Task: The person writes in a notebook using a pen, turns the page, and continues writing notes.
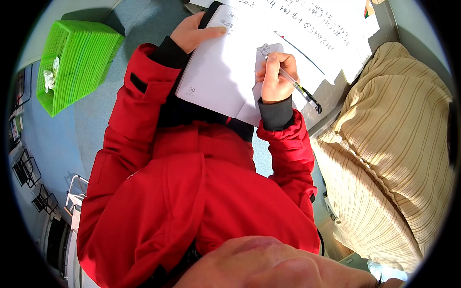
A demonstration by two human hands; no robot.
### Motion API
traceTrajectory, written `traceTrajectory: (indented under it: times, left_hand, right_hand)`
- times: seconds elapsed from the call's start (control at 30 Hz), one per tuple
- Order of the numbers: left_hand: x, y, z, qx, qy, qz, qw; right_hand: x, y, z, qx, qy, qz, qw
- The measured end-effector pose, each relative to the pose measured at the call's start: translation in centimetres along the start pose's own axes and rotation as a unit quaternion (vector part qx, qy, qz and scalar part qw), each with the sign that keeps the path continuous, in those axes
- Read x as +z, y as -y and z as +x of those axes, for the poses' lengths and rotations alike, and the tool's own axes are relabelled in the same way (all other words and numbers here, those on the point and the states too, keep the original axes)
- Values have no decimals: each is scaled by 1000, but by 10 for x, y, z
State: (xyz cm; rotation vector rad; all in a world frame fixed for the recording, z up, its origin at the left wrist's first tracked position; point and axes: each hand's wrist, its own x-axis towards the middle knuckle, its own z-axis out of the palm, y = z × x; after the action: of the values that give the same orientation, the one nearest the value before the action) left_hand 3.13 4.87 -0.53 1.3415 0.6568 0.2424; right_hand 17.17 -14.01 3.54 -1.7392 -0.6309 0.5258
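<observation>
An open notebook (211, 72) with a black cover lies at the top centre, a few handwritten lines near its top and the number 30 at its lower left. My left hand (194, 32) rests on its left edge, thumb on the page, other fingers partly hidden at the cover. My right hand (277, 77) is closed around a clear pen (300, 89) with a black cap end. The pen's tip touches a small slip (263, 57) with handwriting near the notebook's right side. Large papers (312, 29) covered in handwritten numbers lie beyond it.
Stacked green baskets (89, 57) with crumpled white tissue inside stand at the upper left. Beige striped cushions (398, 110) fill the right side, beside the grey desk edge (331, 103). A white metal frame (74, 197) and dark racks stand at the lower left.
</observation>
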Motion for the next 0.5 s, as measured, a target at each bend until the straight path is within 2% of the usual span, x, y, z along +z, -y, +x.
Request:
traceTrajectory:
  times: [0.5]
  left_hand:
    - [0,-2,-1,1,6,-8,1000]
  right_hand:
    - [2,3,0,-14,-14,2,1000]
